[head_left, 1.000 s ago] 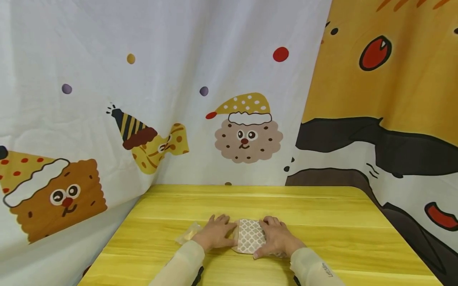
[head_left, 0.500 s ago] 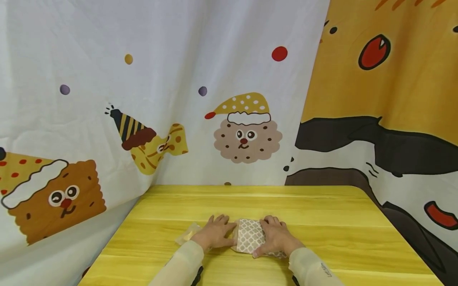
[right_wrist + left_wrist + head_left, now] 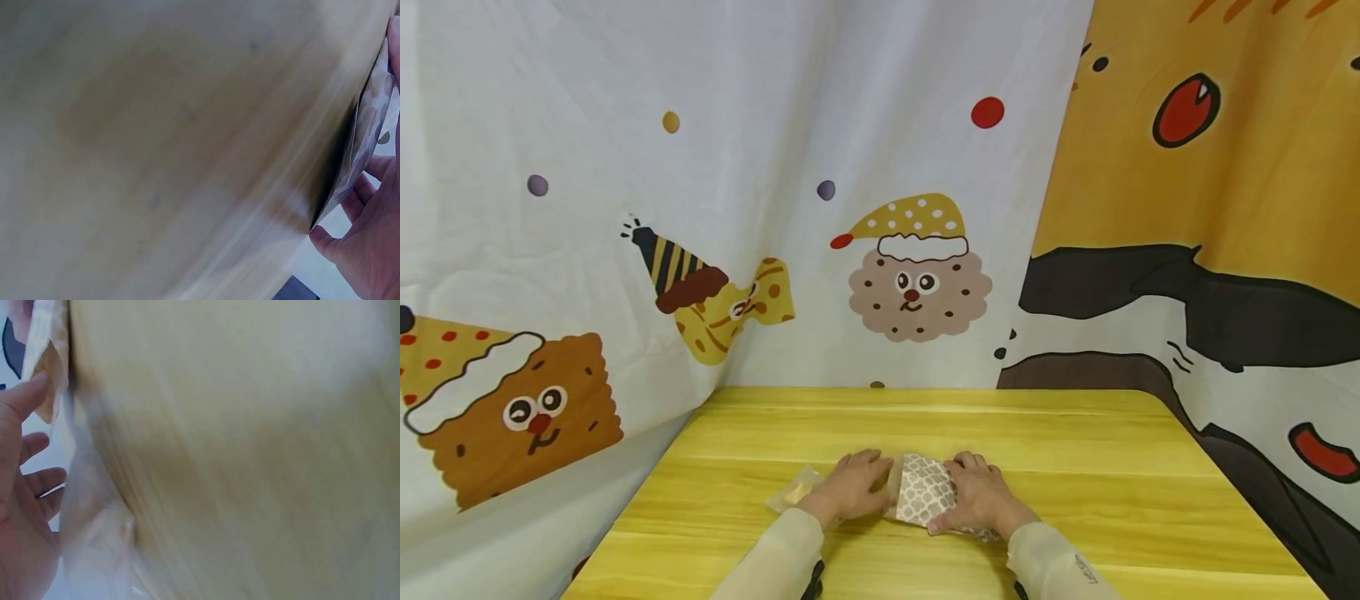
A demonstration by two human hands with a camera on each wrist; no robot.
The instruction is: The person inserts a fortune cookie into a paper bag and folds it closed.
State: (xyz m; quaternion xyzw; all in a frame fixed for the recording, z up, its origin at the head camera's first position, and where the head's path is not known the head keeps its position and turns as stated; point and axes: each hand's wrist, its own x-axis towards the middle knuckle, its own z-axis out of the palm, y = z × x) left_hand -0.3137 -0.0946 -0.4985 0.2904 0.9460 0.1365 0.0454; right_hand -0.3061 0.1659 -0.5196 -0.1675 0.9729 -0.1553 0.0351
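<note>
A flat paper bag (image 3: 925, 492) with a white and beige lattice print and a plain brown left end lies on the table, in the head view. My left hand (image 3: 853, 485) is at the brown end. In the left wrist view its thumb touches the brown paper (image 3: 51, 378), while the other fingers stand spread and loosely bent. My right hand (image 3: 979, 496) grips the printed part, thumb at the near edge and fingers at the far edge. Edge-on, the bag (image 3: 362, 140) shows between thumb and fingers in the right wrist view.
A clear plastic packet (image 3: 793, 487) with something pale yellow inside lies left of my left hand, partly behind the wrist. The wood-grain table (image 3: 1075, 442) ends at a printed curtain (image 3: 760, 125) at the back.
The bag's left end has risen a little, and its printed face now tilts. My left fingers have bent slightly more. The right hand stays in nearly the same place.
</note>
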